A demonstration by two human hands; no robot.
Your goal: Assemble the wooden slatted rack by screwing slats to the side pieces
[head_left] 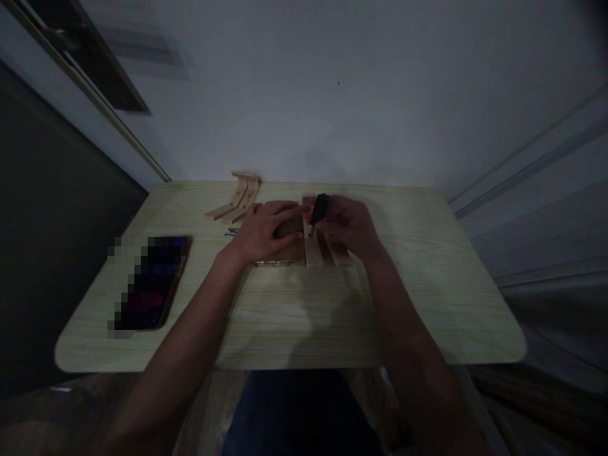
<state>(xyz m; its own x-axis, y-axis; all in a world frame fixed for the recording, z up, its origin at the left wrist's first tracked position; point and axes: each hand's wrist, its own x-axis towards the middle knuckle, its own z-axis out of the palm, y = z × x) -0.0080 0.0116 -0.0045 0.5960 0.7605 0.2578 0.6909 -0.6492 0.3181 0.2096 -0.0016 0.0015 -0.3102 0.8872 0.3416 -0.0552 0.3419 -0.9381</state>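
My left hand (268, 229) lies over a brown wooden board (280, 260) with a shiny front edge. Its fingers are spread and reach toward a pale wooden strip (313, 254) at the board's right. Closed around a short black-handled screwdriver (320, 208) is my right hand (349, 223). The screwdriver tilts, its metal end down at the strip; whether it sits in a screw head cannot be made out. Another wooden strip (339, 253) shows just to the right, partly under my right hand.
Two curved wooden pieces with holes (240, 201) lie at the table's back left. Several dark screws (231, 232) are beside my left hand. A phone (154, 282) rests on the left of the pale table (427, 304), which stands against a white wall (380, 114).
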